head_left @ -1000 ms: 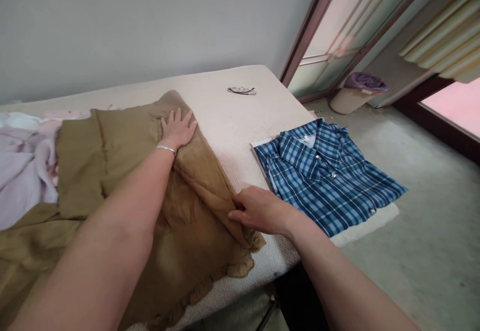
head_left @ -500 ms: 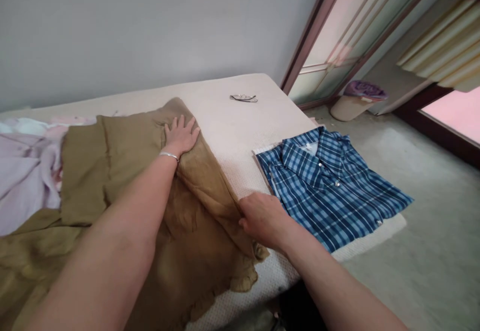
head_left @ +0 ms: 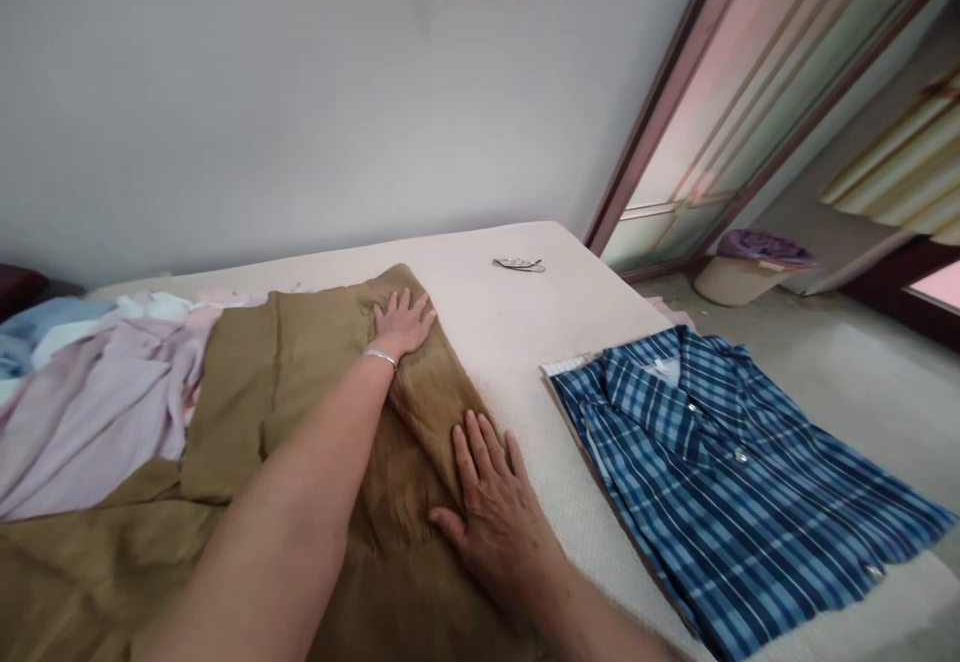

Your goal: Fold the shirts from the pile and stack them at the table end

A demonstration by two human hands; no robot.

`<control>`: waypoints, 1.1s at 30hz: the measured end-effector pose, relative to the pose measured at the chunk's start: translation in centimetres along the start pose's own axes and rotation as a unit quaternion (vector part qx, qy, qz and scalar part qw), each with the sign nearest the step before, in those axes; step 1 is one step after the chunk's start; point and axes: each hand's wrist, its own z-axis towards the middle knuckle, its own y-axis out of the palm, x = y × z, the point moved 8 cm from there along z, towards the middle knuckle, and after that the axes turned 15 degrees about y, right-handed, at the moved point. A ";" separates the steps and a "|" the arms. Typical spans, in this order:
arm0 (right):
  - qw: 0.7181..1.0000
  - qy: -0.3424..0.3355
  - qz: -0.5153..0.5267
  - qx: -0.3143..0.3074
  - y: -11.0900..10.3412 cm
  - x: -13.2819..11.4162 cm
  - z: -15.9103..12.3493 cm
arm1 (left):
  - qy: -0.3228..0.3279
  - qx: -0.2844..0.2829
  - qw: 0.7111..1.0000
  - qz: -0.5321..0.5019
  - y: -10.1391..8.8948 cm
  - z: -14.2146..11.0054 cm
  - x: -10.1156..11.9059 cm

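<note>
- Where it pinched the cloth (head_left: 319,362), the right hand (head_left: 497,512) now lies flat and spread.
- The left hand (head_left: 403,326) stays flat too, gripping nothing.
- The cloth covers the table (head_left: 487,312), seemingly pressed smooth.

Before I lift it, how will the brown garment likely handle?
The brown garment is probably floppy: it lies in soft wrinkles. Pushed, it may bunch, as loose folds show beside the right hand. It seems unlikely to roll, lying mostly flat.

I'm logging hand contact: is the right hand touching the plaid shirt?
No, the right hand lies on the brown cloth, apart from the plaid shirt.
</note>
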 end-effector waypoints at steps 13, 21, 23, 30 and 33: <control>0.999 -0.002 -0.019 -0.035 2.7 1.0 0.8 | 0.002 0.010 1.000 -0.022 -0.1 6.4 -4.6; 1.000 -0.008 -0.018 0.012 1.4 0.4 0.5 | 0.030 0.023 0.999 0.008 -4.6 -2.1 1.4; 1.000 -0.009 -0.016 0.017 0.8 0.0 0.4 | 0.066 0.029 0.997 0.022 -5.3 -8.1 4.9; 0.998 -0.023 -0.013 0.054 -0.8 -1.0 -0.4 | 0.166 -0.036 0.982 -0.087 -1.4 -29.9 13.8; 0.995 0.012 0.043 0.092 -2.2 -0.5 0.9 | 0.210 0.089 0.974 -0.015 0.2 -32.8 16.4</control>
